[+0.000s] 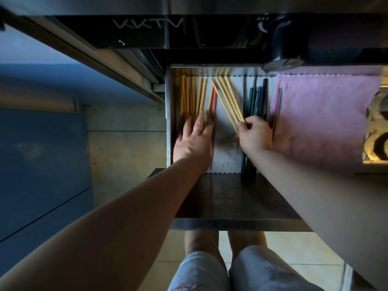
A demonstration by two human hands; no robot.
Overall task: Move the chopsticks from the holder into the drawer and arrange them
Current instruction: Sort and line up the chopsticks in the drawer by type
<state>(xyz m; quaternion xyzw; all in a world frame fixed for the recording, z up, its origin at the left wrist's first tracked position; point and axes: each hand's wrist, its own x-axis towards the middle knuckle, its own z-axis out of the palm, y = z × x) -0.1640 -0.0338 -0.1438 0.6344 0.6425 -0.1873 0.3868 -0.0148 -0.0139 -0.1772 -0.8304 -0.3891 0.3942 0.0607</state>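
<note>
The open drawer [168, 101] is lined with a pale mat [224, 131]. Several yellow chopsticks [190, 95] lie roughly straight along its left side, with a red chopstick [214, 101] beside them. My left hand [194, 141] lies flat with spread fingers on the near ends of that left group. A slanted bundle of yellow chopsticks [227, 99] crosses the middle, and my right hand [255, 134] pinches its near ends. Dark green and blue chopsticks [259, 99] lie right of a divider.
A pink cloth [319, 118] covers the drawer's right part, with a red and a dark chopstick [277, 106] on its left edge. A black cylindrical holder [286, 43] stands on the counter behind the drawer. The drawer's dark front panel [231, 198] is near my legs.
</note>
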